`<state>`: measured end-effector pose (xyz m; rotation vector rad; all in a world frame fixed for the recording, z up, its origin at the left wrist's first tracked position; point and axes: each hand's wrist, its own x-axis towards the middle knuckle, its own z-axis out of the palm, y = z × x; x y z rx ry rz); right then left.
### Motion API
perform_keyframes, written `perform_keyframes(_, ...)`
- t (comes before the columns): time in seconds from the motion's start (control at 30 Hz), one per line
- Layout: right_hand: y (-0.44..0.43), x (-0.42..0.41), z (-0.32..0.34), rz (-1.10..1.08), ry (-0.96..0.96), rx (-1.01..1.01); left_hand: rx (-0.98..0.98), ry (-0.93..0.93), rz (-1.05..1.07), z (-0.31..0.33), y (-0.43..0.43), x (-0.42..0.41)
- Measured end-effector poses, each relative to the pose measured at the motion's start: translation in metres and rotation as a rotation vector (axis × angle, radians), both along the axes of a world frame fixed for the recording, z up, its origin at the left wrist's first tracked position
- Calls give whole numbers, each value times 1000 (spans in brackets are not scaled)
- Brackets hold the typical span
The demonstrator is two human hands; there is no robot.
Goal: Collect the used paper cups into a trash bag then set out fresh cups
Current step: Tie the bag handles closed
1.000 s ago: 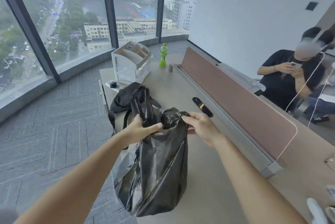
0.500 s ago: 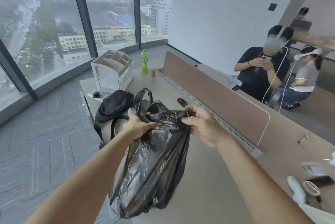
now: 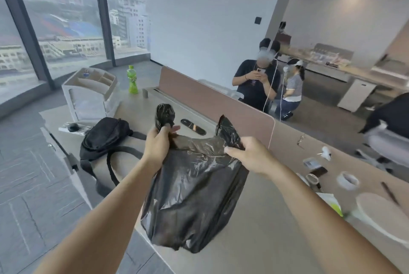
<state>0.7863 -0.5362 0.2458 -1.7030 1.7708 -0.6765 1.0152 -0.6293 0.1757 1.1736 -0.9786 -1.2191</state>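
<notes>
Head view: left hand [image 3: 157, 145] grips one handle of the black bag [image 3: 194, 194], right hand [image 3: 250, 154] pinches the other, mouth stretched between, bag hanging over the desk [image 3: 254, 240] edge. Thin film, light, limp, slippery; likely tears easily, so hold by handles.

Black trash bag [image 3: 194, 196], glossy and crinkled, hangs upright over the tabletop's [image 3: 254, 240] near edge. Its mouth is pulled taut across the top, both handle loops poking up, belly sagging slack and rumpled.
</notes>
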Motion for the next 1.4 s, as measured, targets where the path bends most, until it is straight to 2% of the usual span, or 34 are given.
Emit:
perform_keyframes(0.07, 32, 5, 8, -58, -75, -33, 5, 189, -41, 14, 24, -6)
perform_keyframes(0.2, 94, 23, 21, -228, -214, -113, 13, 343, -111, 39, 77, -20)
perform_keyframes(0.23, 108, 25, 23, -288, -293, -120, 16, 369, -152, 45, 88, -25)
perform_keyframes(0.33, 155, 25, 34, -439, -696, -131, 47, 445, -310, 59, 116, -38)
perform_keyframes(0.4, 188, 19, 45, -497, -818, -176, 53, 461, -411, 71, 132, -49)
perform_keyframes(0.5, 240, 4, 60, -543, -809, -270, 29, 436, -586, 89, 167, -77)
perform_keyframes(0.63, 310, -21, 76, -692, -686, -425, -57, 364, -779, 105, 225, -125)
perform_keyframes(0.73, 368, -44, 86, -888, -714, -530, 13, 419, -920, 116, 272, -160)
perform_keyframes(0.83, 433, -64, 90, -986, -788, -616, 145, 482, -1134, 123, 320, -197)
perform_keyframes(1.0, 564, -88, 95, -818, -857, -681, 330, 676, -1448, 117, 418, -262)
perform_keyframes(1.07, 620, -98, 90, -825, -815, -716, 245, 619, -1535, 110, 467, -293)
perform_keyframes(1.17, 699, -113, 80, -986, -552, -684, 44, 302, -1573, 104, 549, -334)
perform_keyframes(1.23, 749, -118, 76, -1022, -348, -607, -189, 32, -1550, 106, 605, -353)
perform_keyframes(1.3, 791, -118, 72, -957, -150, -540, -539, -227, -1622, 105, 656, -369)
perform_keyframes(1.33, 808, -118, 70, -927, -69, -505, -681, -321, -1677, 104, 681, -376)
perform_keyframes(1.4, 838, -121, 66, -922, 31, -462, -823, -433, -1795, 101, 726, -388)
